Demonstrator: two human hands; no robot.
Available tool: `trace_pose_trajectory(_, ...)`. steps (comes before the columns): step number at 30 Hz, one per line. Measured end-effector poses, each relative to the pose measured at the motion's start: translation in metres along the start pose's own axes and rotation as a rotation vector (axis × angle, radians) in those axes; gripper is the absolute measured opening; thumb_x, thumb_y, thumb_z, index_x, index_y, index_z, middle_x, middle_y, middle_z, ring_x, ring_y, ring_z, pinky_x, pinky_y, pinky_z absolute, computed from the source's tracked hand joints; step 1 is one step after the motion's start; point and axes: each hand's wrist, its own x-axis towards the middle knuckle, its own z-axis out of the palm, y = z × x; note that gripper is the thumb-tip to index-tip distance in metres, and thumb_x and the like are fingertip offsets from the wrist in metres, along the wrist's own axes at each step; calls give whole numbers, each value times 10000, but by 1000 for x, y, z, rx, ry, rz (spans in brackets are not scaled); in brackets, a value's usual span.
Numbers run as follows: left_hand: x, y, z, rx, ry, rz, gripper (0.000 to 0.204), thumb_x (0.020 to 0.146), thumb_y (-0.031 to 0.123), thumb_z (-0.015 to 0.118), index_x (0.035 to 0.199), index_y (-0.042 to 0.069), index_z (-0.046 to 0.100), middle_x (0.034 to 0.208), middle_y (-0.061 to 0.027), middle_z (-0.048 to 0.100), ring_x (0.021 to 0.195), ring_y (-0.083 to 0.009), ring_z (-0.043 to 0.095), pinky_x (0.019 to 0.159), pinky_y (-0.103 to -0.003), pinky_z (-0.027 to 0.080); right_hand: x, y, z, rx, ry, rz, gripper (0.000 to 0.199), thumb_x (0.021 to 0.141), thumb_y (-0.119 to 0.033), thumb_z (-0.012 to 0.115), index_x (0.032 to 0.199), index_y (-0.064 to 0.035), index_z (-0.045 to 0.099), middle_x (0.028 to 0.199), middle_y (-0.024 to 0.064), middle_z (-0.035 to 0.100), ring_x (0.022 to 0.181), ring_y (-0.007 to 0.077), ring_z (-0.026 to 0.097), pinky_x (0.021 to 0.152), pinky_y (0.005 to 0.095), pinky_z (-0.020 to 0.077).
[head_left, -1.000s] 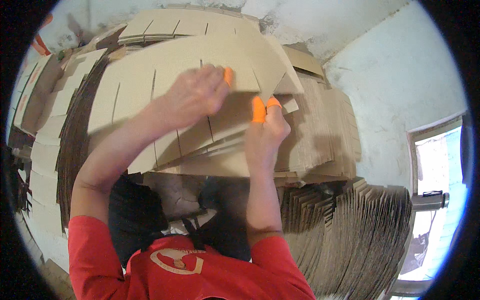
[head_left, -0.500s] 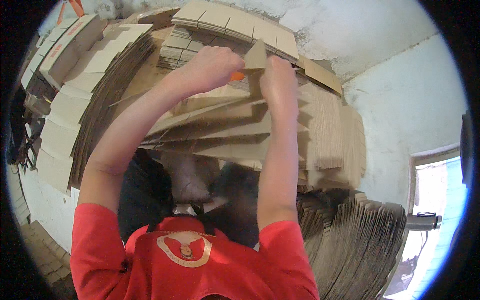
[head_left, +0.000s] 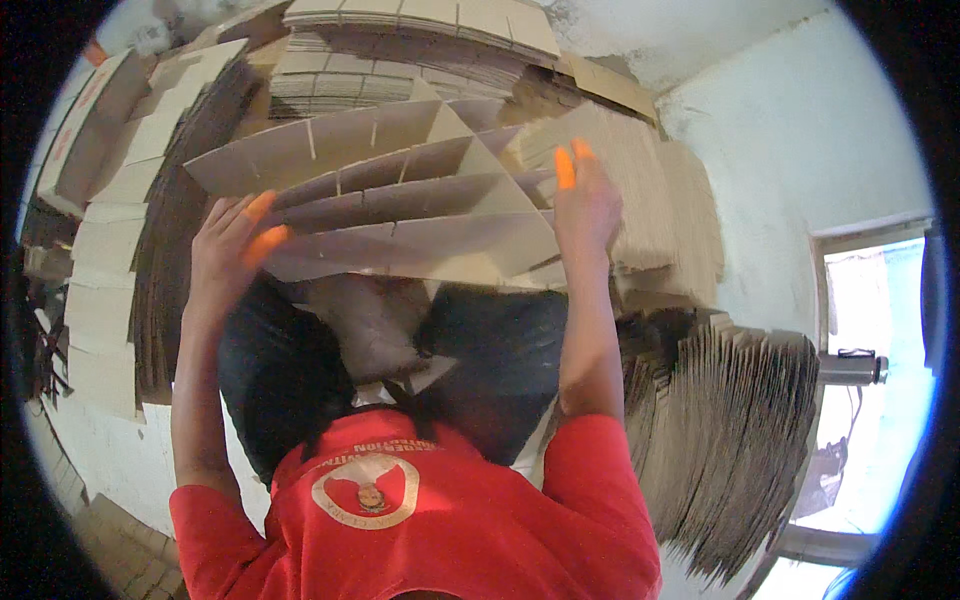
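Observation:
Before me lies a cardboard divider, several long slotted strips standing roughly parallel with a cross strip set slantwise through their right part. At its left end my left hand is open, thumb and a finger apart, with orange covers on the tips. It is close to the ends of the nearer strips; whether it touches them I cannot tell. My right hand is beside the right end, its orange-tipped fingers stretched out and apart. Nothing shows between them.
Stacks of cut cardboard stand at the back. A long row of cardboard sheets runs down the left, with a box at its far end. More cardboard piles are at the right, and a fanned stack stands nearer, below right.
Both hands have come away from the far cross strip, moved nearer and spread apart, the left one farthest. The divider's strips now stand more spread out.

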Motion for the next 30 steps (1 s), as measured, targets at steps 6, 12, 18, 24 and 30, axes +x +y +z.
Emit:
trace_pose_trajectory(6,19,34,0,102,-59,188,463,685,170,789,1106,28,660,972,-98,684,837,-288,602,719,-383,497,-76,46,-2,19,-569,7,524,884,-184,615,1381,-105,470,889,212,658,769,391,638,659,450,500)
trace_pose_trajectory(12,38,5,27,-52,104,42,395,708,159,786,1069,38,681,929,-111,679,780,-284,587,705,-373,490,-75,65,4,146,-330,-71,466,855,-168,664,1293,-76,534,849,187,647,735,379,626,644,447,494)
trace_pose_trajectory(18,73,-9,36,-5,-299,-172,213,749,160,735,917,35,697,822,-182,653,854,-361,633,728,-434,487,-34,121,3,-294,-94,186,332,833,-283,701,1023,-30,599,881,200,638,894,369,628,735,472,502)
trace_pose_trajectory(24,86,-22,51,81,-272,-126,101,747,92,682,808,15,660,795,-203,641,841,-396,620,697,-458,478,-29,150,26,-349,-305,154,250,812,-165,709,937,0,567,861,227,634,852,408,632,712,471,507)
trace_pose_trajectory(30,80,-22,45,109,-271,-129,206,778,120,688,967,39,680,916,-175,675,875,-369,636,746,-436,498,-18,162,32,-268,-312,253,183,816,-130,667,937,-24,580,850,206,660,840,404,641,714,490,500)
